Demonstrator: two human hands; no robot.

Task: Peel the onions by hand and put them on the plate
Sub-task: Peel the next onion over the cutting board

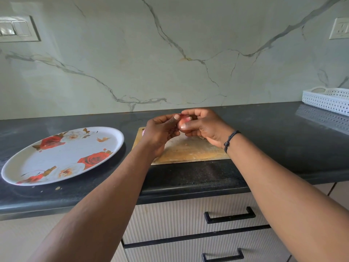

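1. From my remote seat, peeling is under way on one red onion (183, 121), and nothing lies on the plate (62, 156) so far.
2. I see both hands raised over the wooden cutting board (190, 150) with the onion held between them. The right hand (203, 127) curls round it, thumb pressed on its near face. The left hand (160, 131) pinches at its top edge, at what I take for a flap of skin.
3. Still to do, as I judge it: finish stripping this onion, carry it left to the plate, then deal with any others. I cannot see other onions; a small pinkish scrap shows at the board's far left corner.
4. Materials: the onion looks glossy, pink-red and rounded, mostly hidden by fingers. The plate is round, white, smooth, printed with red roses, and sits on a dark speckled stone countertop (188, 178). The board is pale, worn wood.
5. A white perforated tray (326, 100) stands at far right.
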